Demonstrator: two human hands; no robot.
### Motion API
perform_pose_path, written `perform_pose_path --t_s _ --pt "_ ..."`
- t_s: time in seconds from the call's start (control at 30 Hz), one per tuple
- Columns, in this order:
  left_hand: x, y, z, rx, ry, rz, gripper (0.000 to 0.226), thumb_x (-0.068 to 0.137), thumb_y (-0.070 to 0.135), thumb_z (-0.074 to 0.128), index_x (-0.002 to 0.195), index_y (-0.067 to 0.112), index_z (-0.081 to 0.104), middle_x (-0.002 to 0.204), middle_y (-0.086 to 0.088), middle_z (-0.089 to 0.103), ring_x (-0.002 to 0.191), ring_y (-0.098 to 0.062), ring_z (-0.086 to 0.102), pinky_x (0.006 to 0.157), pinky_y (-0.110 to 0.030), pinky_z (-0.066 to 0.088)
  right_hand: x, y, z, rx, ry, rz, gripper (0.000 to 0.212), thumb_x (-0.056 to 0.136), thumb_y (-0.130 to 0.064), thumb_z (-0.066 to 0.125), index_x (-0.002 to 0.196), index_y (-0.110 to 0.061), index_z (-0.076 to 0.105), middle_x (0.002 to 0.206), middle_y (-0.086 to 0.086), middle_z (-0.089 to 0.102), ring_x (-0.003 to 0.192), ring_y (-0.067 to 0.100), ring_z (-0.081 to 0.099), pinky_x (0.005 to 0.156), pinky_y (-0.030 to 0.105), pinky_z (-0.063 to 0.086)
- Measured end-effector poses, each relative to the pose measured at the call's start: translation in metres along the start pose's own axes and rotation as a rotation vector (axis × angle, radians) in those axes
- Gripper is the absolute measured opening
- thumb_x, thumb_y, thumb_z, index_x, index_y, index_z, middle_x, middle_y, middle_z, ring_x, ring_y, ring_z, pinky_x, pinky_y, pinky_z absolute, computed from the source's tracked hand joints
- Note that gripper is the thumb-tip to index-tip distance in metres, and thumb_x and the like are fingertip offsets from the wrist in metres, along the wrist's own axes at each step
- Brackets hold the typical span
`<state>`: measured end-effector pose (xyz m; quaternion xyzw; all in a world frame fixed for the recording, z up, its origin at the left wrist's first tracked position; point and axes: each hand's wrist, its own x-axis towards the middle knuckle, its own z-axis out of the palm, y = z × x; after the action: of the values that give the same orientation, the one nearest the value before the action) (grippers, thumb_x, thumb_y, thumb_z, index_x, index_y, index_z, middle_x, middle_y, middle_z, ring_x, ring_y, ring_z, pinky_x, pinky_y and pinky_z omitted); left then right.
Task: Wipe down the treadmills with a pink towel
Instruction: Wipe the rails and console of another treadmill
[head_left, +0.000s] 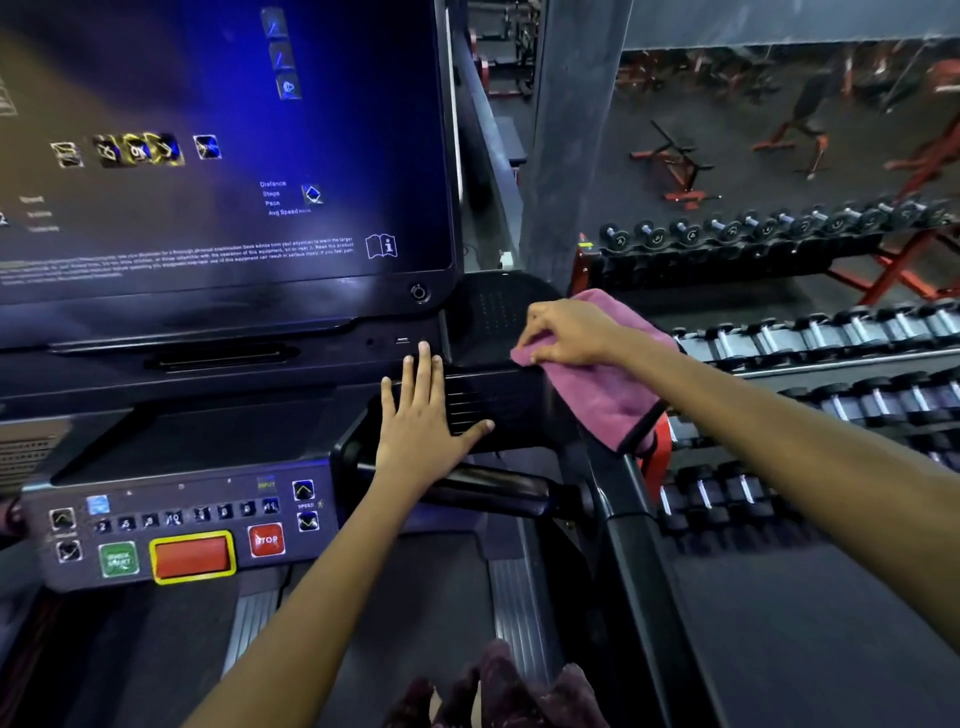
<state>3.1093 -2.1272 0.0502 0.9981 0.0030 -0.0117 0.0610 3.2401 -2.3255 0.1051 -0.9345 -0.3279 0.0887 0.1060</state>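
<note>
Risk sits close to our hands as we wipe down a treadmill's console: our right hand pinches a bunched edge of the pink towel against the console's right shoulder, fingers curled round the cloth, while the rest of the towel drapes down over the corner toward the handrail. Our left hand lies flat on the vented ledge just beside it, fingers straight and close together, thumb spread wide, holding nothing. The display above is lit, so the machine looks powered; we judge that a careless sweep leftward and down could brush the speed keys, the green start button or the red STOP button, and set the belt moving underfoot. The loose hanging end of the towel could also snag on the handrail or slip from so light a pinch and fall toward the dumbbell rack beyond the rail.
</note>
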Motion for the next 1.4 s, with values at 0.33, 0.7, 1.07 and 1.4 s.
perform_pose_path --t_s 0.33,0.7,1.07,1.4 --pt "0.001 0.001 0.0 0.011 -0.008 0.006 0.106 0.078 0.079 0.021 0.148 0.006 -0.008 0.154 -0.008 -0.024 0.144 -0.023 -0.017 0.115 -0.045 -0.008 0.015 0.018 -0.003 0.023 0.19 0.293 0.023 0.084 -0.035 0.064 0.104 -0.028 0.071 0.111 0.0 0.061 0.105 0.023 0.057 0.083 0.033 0.042" --pt "0.0 0.004 -0.001 0.012 -0.004 -0.006 0.106 0.075 0.079 0.014 0.147 0.005 -0.011 0.151 -0.007 -0.029 0.143 -0.023 -0.019 0.115 -0.043 -0.009 0.083 0.018 -0.018 0.049 0.252 0.412 0.028 0.085 -0.035 0.064 0.105 -0.017 0.07 0.112 0.01 0.066 0.103 0.031 0.06 0.083 0.034 0.044" --pt "0.0 0.006 -0.001 0.029 -0.012 -0.015 0.107 0.077 0.078 0.019 0.147 0.004 -0.013 0.153 -0.01 -0.027 0.142 -0.025 -0.021 0.116 -0.043 -0.008 0.108 -0.002 -0.019 0.085 0.202 0.347 0.027 0.085 -0.037 0.065 0.105 -0.021 0.07 0.115 0.006 0.064 0.106 0.027 0.059 0.09 0.035 0.042" --pt "-0.001 0.006 -0.002 0.002 -0.012 -0.007 0.1 0.084 0.074 0.023 0.147 0.004 -0.011 0.152 -0.009 -0.029 0.142 -0.023 -0.023 0.115 -0.042 -0.012 0.115 -0.044 -0.01 0.064 0.161 0.222 0.027 0.088 -0.014 0.053 0.114 -0.009 0.059 0.12 0.012 0.061 0.112 0.029 0.057 0.087 0.035 0.042"
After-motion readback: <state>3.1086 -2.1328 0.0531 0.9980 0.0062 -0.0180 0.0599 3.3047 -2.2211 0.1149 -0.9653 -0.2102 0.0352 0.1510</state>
